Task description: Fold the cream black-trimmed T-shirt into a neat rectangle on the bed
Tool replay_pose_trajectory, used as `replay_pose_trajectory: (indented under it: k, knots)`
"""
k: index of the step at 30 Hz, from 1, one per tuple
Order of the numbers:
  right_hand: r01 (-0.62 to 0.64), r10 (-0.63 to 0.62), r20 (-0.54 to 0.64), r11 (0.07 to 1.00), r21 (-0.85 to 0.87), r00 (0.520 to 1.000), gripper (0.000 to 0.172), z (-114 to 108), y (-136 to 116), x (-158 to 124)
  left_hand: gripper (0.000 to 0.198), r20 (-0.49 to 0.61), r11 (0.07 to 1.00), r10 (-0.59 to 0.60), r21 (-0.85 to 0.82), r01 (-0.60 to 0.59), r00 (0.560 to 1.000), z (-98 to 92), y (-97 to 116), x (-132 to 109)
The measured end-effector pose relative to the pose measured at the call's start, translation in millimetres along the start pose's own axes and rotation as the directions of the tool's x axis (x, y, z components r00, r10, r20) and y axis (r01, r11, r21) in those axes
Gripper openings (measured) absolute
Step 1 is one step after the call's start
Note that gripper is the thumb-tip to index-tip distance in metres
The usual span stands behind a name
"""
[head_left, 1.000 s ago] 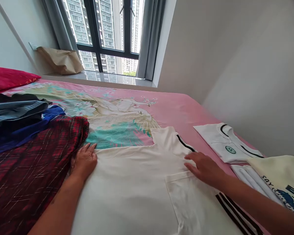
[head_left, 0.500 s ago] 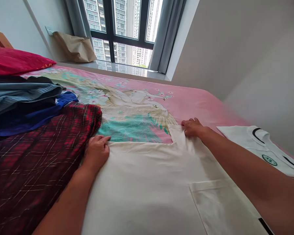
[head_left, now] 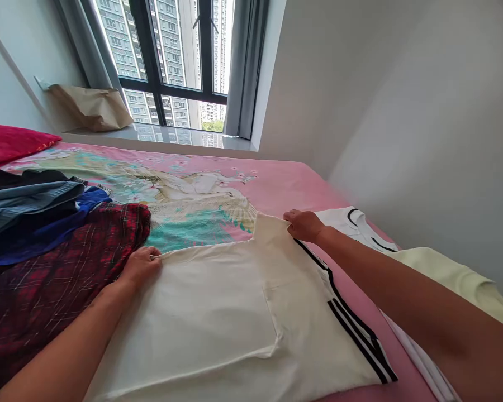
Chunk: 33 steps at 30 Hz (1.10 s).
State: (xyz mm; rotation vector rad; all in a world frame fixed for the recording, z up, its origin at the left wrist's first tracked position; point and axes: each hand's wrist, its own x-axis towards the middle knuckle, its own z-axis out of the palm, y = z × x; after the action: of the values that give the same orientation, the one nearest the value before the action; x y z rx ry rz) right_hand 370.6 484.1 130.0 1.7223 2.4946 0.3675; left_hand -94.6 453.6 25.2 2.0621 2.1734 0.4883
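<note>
A cream-white shirt (head_left: 201, 312) lies spread on the bed, its right part folded over with black stripes along the outer edge. My left hand (head_left: 143, 267) pinches the far left corner of the shirt, beside a red plaid garment (head_left: 88, 251). At the far right corner my right hand (head_left: 304, 225) is closed on the shirt's edge, fingertips partly hidden. Just behind the right wrist lies a white T-shirt (head_left: 339, 219) with black trim. A pale yellow garment (head_left: 440, 268) rests beyond the right forearm.
To the left, blue and dark clothes (head_left: 29, 204) are piled by the plaid garment. A red pillow (head_left: 14, 142) sits behind them. The pink patterned bedsheet (head_left: 280, 181) reaches the wall. A brown paper bag (head_left: 94, 107) stands on the windowsill.
The view has turned to the right and up. The shirt's right part has been folded over, so its black stripes show. Both hands now grip the far corners.
</note>
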Motion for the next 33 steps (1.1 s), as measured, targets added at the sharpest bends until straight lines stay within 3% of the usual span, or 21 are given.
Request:
replay_pose_trajectory:
  k: [3, 6, 12, 15, 20, 22, 25, 28, 30, 33]
  knots:
    - [0.018, -0.017, -0.021, 1.000, 0.021, 1.000, 0.026, -28, -1, -37, 0.021, 0.061, 0.996, 0.088, -0.012, -0.087, 0.994, -35.9, 4, -21]
    - [0.060, -0.059, -0.029, 0.997, 0.048, 0.998, 0.025, -51, -3, -74, 0.019, 0.074, 0.969, 0.245, 0.013, -0.246, 0.967, -65.7, 3, -52]
    - [0.154, -0.156, -0.002, 0.979, 0.136, 0.988, 0.023, -68, -14, -145, 0.019, 0.122, 0.903, 0.403, 0.109, -0.416, 0.907, -99.6, 11, -123]
    - [0.209, -0.219, 0.079, 0.971, 0.118, 0.972, 0.021, -54, -23, -175, 0.024, 0.176, 0.893, 0.410, 0.122, -0.433, 0.895, -95.9, 14, -153]
    - [0.219, -0.229, 0.160, 0.972, 0.082, 0.960, 0.020, -3, -48, -213, 0.026, 0.204, 0.913, 0.364, 0.116, -0.392, 0.909, -68.3, 6, -180]
    - [0.205, -0.216, 0.101, 0.973, 0.107, 0.971, 0.032, 17, -58, -225, 0.027, 0.199, 0.920, 0.349, 0.109, -0.375, 0.916, -59.5, 0, -184]
    - [0.273, -0.260, -0.106, 0.952, 0.140, 0.960, 0.056, 39, -71, -240, 0.026, 0.199, 0.932, 0.329, 0.091, -0.352, 0.923, -53.5, -7, -186]
    - [0.317, -0.280, -0.188, 0.924, 0.213, 0.941, 0.042, 48, -79, -249, 0.023, 0.195, 0.952, 0.282, 0.063, -0.298, 0.940, -53.1, -10, -189]
    - [0.224, -0.185, -0.146, 0.914, 0.337, 0.972, 0.033, 47, -82, -252, 0.023, 0.178, 0.973, 0.215, 0.044, -0.226, 0.960, -53.3, -9, -192]
    - [0.104, -0.090, -0.053, 0.878, 0.468, 0.995, 0.034, 41, -83, -253, 0.032, 0.143, 0.999, 0.039, 0.020, -0.043, 0.989, -52.4, -5, -189]
